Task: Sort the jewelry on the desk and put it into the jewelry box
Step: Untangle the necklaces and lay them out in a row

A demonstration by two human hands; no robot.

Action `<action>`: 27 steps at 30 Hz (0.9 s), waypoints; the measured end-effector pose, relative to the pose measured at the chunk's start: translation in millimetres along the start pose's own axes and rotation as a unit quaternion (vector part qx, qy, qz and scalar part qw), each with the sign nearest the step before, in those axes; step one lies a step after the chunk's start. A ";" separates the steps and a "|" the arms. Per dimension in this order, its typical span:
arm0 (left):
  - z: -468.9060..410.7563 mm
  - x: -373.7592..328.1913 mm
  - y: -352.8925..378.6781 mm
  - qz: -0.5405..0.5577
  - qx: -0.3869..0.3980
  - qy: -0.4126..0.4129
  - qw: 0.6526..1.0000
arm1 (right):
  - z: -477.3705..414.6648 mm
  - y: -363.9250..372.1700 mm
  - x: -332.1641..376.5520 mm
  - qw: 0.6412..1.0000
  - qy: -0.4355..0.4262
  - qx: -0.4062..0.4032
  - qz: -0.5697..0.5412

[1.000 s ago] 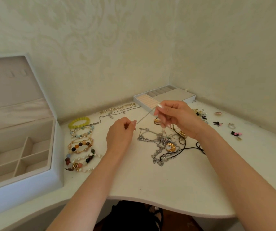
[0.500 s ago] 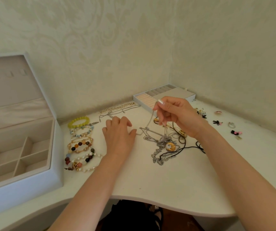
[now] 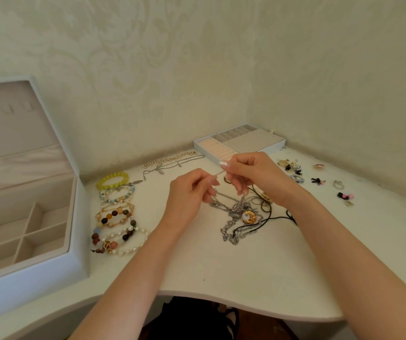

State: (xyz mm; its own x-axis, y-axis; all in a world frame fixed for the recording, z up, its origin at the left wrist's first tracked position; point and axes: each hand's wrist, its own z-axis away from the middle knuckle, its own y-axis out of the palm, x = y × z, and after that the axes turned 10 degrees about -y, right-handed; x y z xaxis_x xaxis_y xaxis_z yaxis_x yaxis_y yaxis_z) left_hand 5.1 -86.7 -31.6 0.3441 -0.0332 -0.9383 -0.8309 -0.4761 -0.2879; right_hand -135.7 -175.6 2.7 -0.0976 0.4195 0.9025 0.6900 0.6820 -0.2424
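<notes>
While aloft, chain (image 3: 218, 173): left hand (image 3: 192, 192), right hand (image 3: 253, 175).

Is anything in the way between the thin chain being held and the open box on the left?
Only the row of bracelets lies flat on the desk between the thin chain and the jewelry box; above them the path looks open. The chain seems to trail into the necklace tangle, which may snag it.
</notes>
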 end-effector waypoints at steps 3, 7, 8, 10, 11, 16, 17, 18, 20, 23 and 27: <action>-1.8 4.9 -1.4 -0.034 -0.056 -0.033 0.997 | 0.9 -0.4 2.8 1.000 0.001 0.010 -0.016; -7.6 15.3 -7.1 -0.084 -0.130 -0.072 0.985 | 1.1 -1.3 4.1 0.999 0.001 0.014 -0.037; -8.6 17.1 -8.3 -0.095 -0.144 -0.077 0.982 | 1.0 -1.9 4.1 0.999 0.000 0.015 -0.044; -9.0 18.4 -9.4 -0.120 -0.157 -0.086 0.976 | 0.9 -2.8 3.5 0.999 0.000 0.017 -0.050; -8.4 18.2 -9.6 -0.135 -0.156 -0.091 0.974 | 0.8 -3.2 2.8 0.999 0.001 0.018 -0.048; -2.6 14.5 -8.0 -0.177 -0.136 -0.062 0.973 | 0.3 -2.8 -0.5 1.000 0.010 0.008 -0.013; -0.8 10.5 -7.1 -0.159 -0.135 -0.044 0.977 | 0.2 -2.5 -1.1 1.000 0.013 0.007 -0.006; 0.3 6.3 -5.7 -0.126 -0.120 -0.030 0.984 | 0.2 -2.0 -1.6 1.000 0.016 0.008 0.002; 3.1 -6.1 -3.2 -0.024 -0.048 -0.031 0.998 | -0.3 -1.2 -2.8 1.000 0.024 0.011 0.015; 5.5 -18.1 0.6 0.077 0.060 -0.077 0.992 | -1.5 -0.6 -4.7 0.999 0.031 0.004 0.025; 2.7 -10.3 3.8 0.066 0.072 -0.066 0.993 | -1.4 -2.8 -5.6 0.999 0.036 -0.009 0.024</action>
State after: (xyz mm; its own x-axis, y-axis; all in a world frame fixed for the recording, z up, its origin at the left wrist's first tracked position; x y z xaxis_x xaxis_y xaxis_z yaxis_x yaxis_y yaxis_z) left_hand -2.8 -85.8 -23.5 0.1757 0.0319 -0.9839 -0.9221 -0.3448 -0.1758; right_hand -136.1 -180.7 -1.2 -0.0133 0.4074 0.9132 0.7062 0.6504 -0.2799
